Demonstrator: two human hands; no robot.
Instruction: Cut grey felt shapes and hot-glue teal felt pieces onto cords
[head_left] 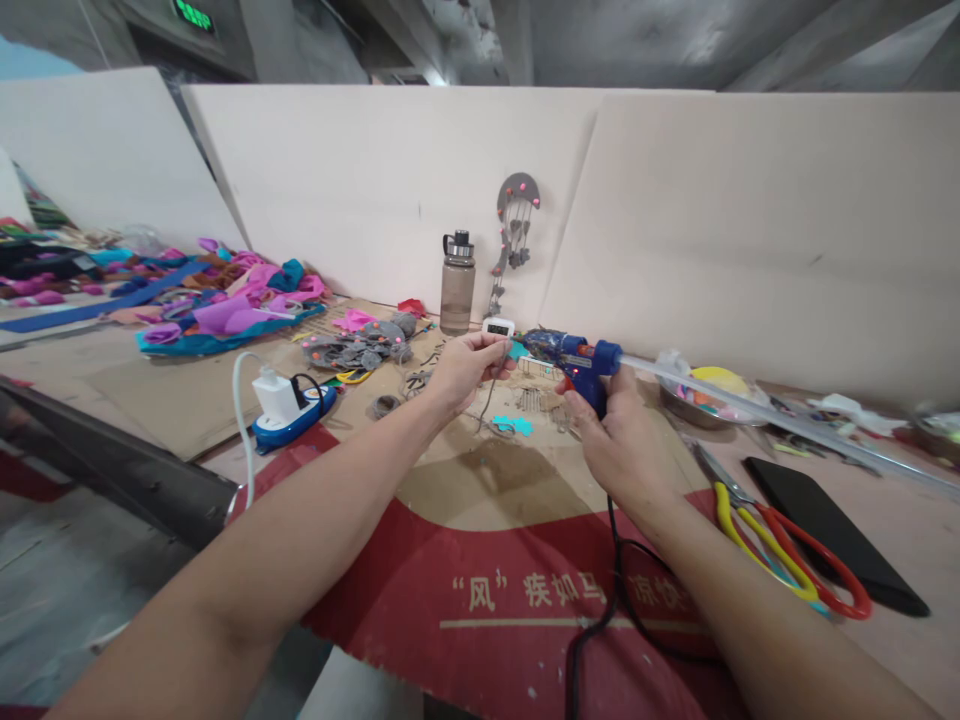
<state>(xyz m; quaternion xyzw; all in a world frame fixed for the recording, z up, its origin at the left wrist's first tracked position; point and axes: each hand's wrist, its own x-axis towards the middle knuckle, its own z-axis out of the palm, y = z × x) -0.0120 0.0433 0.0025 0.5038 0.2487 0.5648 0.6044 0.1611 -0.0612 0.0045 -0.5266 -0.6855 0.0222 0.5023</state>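
Note:
My right hand [619, 430] is wrapped round the grip of a blue hot glue gun [559, 350], its nozzle pointing left and a long clear glue stick [705, 385] sticking out of its back. At the nozzle tip, my left hand [469, 370] pinches a small teal felt piece [517, 350]. A thin grey cord [487, 402] hangs down from those same fingers. Below the hands another bright teal felt cutout [513, 426] lies on the cardboard [450, 490]. The fingertips partly hide what the left hand holds.
Left are a blue power strip [289, 428], grey felt pieces [352, 348] and a colourful felt pile [240, 300]. A water bottle [457, 285] stands behind. Right lie scissors [780, 550], a black phone-like slab [832, 530] and a metal bowl [686, 408]. The gun's black cable [616, 570] trails forward.

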